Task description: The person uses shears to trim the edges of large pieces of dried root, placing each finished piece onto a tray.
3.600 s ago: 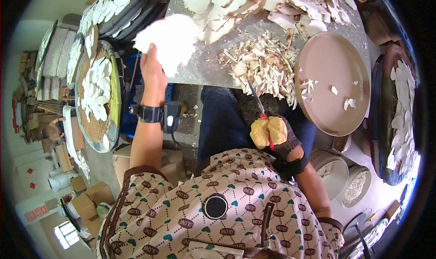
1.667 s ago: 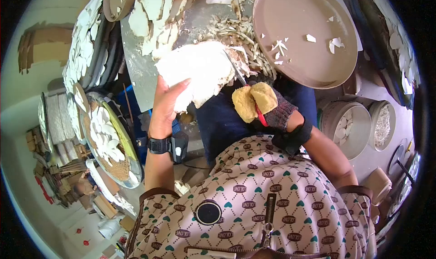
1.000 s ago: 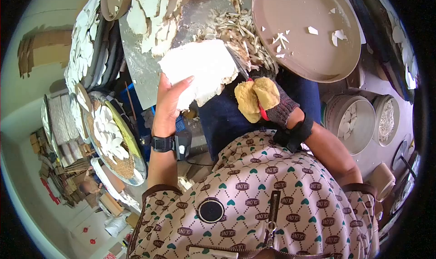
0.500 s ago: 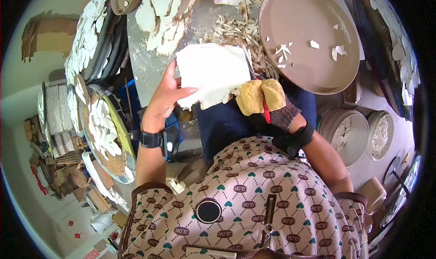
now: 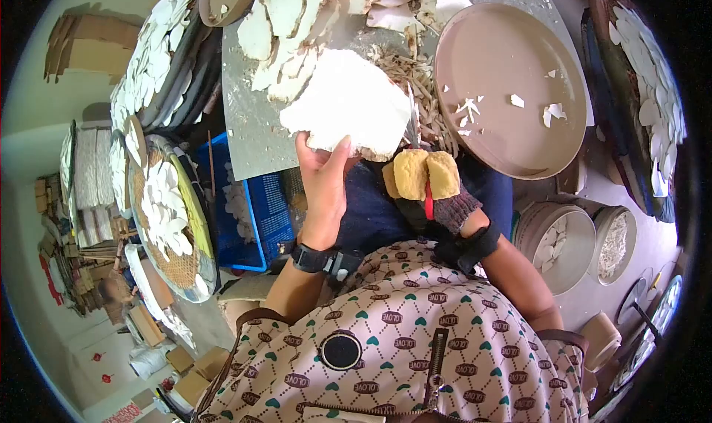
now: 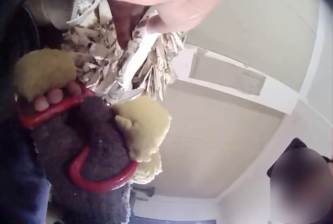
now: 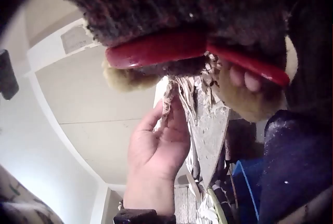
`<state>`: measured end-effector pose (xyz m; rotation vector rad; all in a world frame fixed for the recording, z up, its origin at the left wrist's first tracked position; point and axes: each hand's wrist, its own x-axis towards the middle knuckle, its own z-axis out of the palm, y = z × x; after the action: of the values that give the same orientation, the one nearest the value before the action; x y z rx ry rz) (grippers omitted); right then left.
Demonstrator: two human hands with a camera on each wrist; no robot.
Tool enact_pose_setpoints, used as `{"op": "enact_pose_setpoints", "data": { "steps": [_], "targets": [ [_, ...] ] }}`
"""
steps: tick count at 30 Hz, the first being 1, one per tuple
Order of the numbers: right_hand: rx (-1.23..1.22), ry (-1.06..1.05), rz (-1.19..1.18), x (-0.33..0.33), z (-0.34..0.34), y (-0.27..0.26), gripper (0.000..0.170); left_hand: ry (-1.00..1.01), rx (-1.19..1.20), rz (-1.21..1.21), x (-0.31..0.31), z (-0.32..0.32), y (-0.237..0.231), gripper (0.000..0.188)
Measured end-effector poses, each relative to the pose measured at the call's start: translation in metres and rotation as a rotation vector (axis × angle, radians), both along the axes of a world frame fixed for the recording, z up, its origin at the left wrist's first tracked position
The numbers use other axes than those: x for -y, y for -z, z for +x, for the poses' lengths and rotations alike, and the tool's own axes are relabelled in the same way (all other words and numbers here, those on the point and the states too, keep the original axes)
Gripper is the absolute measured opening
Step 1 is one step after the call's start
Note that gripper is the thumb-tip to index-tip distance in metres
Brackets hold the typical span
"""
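My left hand (image 5: 326, 189) pinches a flat white slab (image 5: 352, 100) by its near edge, thumb on top. The slab has a ragged brown rim, seen edge-on in the left wrist view (image 6: 136, 52). My right hand (image 5: 456, 212), in a dark knitted glove, grips red-handled scissors (image 6: 99, 185) through the loops. Yellow foam-like pads (image 5: 410, 174) sit around the handles. In the head view the scissor blades (image 5: 413, 123) point away from the body, right at the slab's right edge. Bare fingertips (image 6: 54, 96) show past one handle.
On the grey table (image 5: 256, 145) lie more pale slabs (image 5: 285, 11), trimmed strips (image 5: 426, 74) and a round brown tray (image 5: 512, 60) with a few white chips. A blue basket (image 5: 259, 223) stands below left. Buckets (image 5: 556, 238) stand at right, a woven tray (image 5: 174, 215) at left.
My left hand has brought the slab from the table's left side over to the scissors and turned it. My right hand has kept hold of the scissors beside the slab's edge.
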<state>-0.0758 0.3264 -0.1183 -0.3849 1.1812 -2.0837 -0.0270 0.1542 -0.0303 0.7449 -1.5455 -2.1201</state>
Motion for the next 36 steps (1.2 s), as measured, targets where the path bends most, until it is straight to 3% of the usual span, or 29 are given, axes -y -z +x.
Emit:
{"op": "enact_pose_setpoints", "data": {
  "steps": [1, 2, 4, 5, 8, 12, 15, 18, 23, 26, 27, 29, 30, 33, 36],
  "targets": [
    [-0.069, -0.001, 0.031, 0.0, 0.0, -0.001, 0.022, 0.032, -0.009, -0.049, 0.004, 0.0, 0.001, 0.048],
    [-0.354, 0.051, 0.184, 0.002, 0.002, 0.013, 0.021, 0.016, -0.016, -0.054, 0.007, -0.001, 0.002, 0.05],
    [-0.663, 0.0, 0.386, 0.0, 0.0, 0.018, 0.024, -0.008, -0.027, -0.063, 0.009, -0.004, -0.002, 0.054],
    [-0.685, -0.105, 0.435, -0.006, -0.003, 0.02, 0.027, -0.03, -0.04, -0.071, 0.009, -0.005, -0.001, 0.056],
    [-0.578, -0.229, 0.471, -0.009, -0.003, 0.022, 0.031, -0.08, -0.038, -0.091, 0.003, -0.011, 0.001, 0.063],
    [-0.53, -0.235, 0.419, -0.018, -0.005, 0.008, 0.031, -0.085, 0.006, -0.079, -0.002, -0.018, -0.004, 0.067],
    [-0.617, -0.126, 0.379, -0.023, -0.006, -0.006, 0.024, -0.022, 0.019, -0.075, 0.001, -0.022, -0.006, 0.066],
    [-0.352, -0.087, 0.249, -0.026, -0.001, -0.016, 0.02, 0.025, 0.054, -0.064, 0.002, -0.022, -0.007, 0.064],
    [-0.174, -0.1, 0.13, -0.03, -0.001, -0.029, 0.019, 0.114, 0.064, -0.012, 0.0, -0.03, -0.017, 0.065],
    [0.083, -0.12, -0.014, -0.033, -0.006, -0.044, 0.019, 0.157, 0.068, -0.008, -0.003, -0.031, -0.023, 0.067],
    [0.087, -0.107, -0.017, -0.032, -0.007, -0.047, 0.018, 0.148, 0.085, 0.002, -0.005, -0.03, -0.024, 0.068],
    [-0.161, -0.068, 0.124, -0.032, -0.007, -0.039, 0.017, 0.152, 0.108, -0.003, -0.007, -0.031, -0.023, 0.067],
    [-0.415, -0.052, 0.272, -0.029, -0.008, -0.031, 0.016, 0.156, 0.111, -0.014, -0.005, -0.031, -0.021, 0.066],
    [-0.522, -0.005, 0.335, -0.03, -0.005, -0.018, 0.014, 0.183, 0.163, -0.026, -0.001, -0.03, -0.02, 0.065],
    [-0.296, -0.013, 0.215, -0.031, -0.003, -0.018, 0.015, 0.179, 0.134, -0.007, 0.0, -0.031, -0.015, 0.068]
  ]
}}
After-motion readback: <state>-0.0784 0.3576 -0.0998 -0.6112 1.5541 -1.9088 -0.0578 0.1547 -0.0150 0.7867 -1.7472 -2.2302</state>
